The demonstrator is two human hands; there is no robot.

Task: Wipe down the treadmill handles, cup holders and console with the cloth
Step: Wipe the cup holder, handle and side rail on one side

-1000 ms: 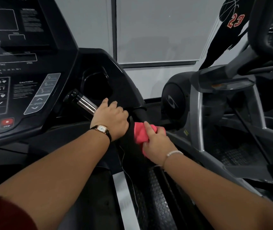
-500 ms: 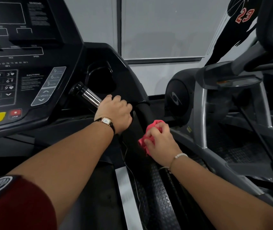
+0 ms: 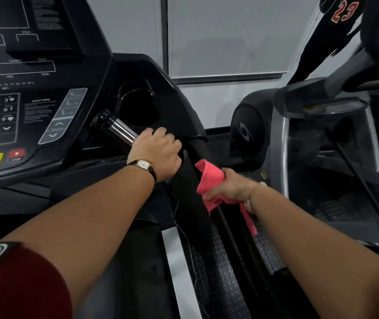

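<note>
The treadmill console [image 3: 29, 93] fills the left, with a keypad and a red stop button. A black cup holder [image 3: 137, 104] sits to its right. My left hand [image 3: 158, 153] grips the inner handle with the chrome sensor [image 3: 119, 130], a watch on the wrist. The black padded side handle [image 3: 197, 171] slopes down toward me. My right hand [image 3: 232, 189] holds the bunched pink cloth [image 3: 209, 180] against the right side of that handle, and a strip of cloth hangs below the fingers.
A second exercise machine [image 3: 322, 125] stands close on the right, its grey frame and footplate beside my right arm. The treadmill belt and side rail [image 3: 177, 261] run below. A grey wall with a window lies behind.
My right hand has slid the cloth down the side handle toward me and turned so the cloth now hangs below it. My left hand keeps its grip.
</note>
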